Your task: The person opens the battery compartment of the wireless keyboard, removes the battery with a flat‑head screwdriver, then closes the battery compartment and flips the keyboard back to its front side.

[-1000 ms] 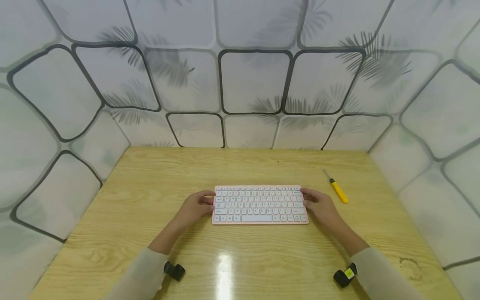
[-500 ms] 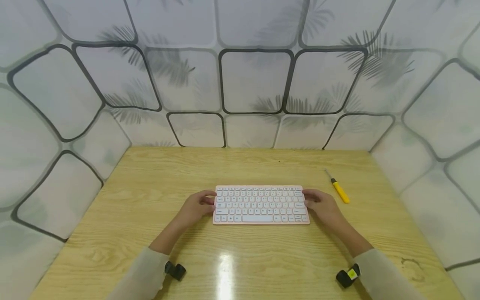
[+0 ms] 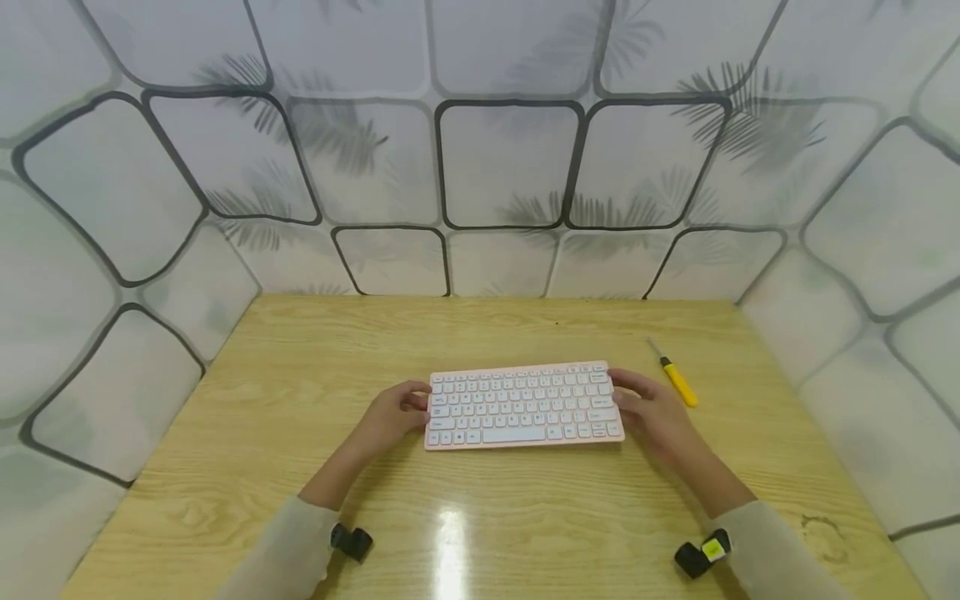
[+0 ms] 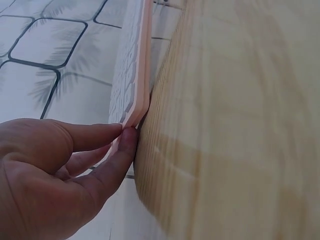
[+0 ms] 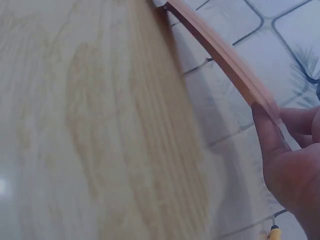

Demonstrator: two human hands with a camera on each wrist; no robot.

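A white keyboard with a pink frame (image 3: 525,406) lies across the middle of the table, its right end raised off the wood and its left end low. My left hand (image 3: 392,415) is at the left end; the left wrist view shows thumb and fingers of this hand (image 4: 60,170) pinching the pink corner. At the raised end, my right hand (image 3: 656,412) grips the right edge. In the right wrist view, the thumb of that hand (image 5: 295,150) is under the pink edge (image 5: 225,55), with fingers on the other side.
A screwdriver with a yellow handle (image 3: 678,383) lies on the wooden table (image 3: 337,333), to the right of the keyboard and beyond the right hand. Patterned fabric walls (image 3: 510,167) stand at the back and both sides. Each wrist wears a small black camera (image 3: 352,543).
The keyboard lay flat in both earlier frames; now its right end is lifted and the board tilts. My right hand has risen with it, while the left hand has hardly moved.
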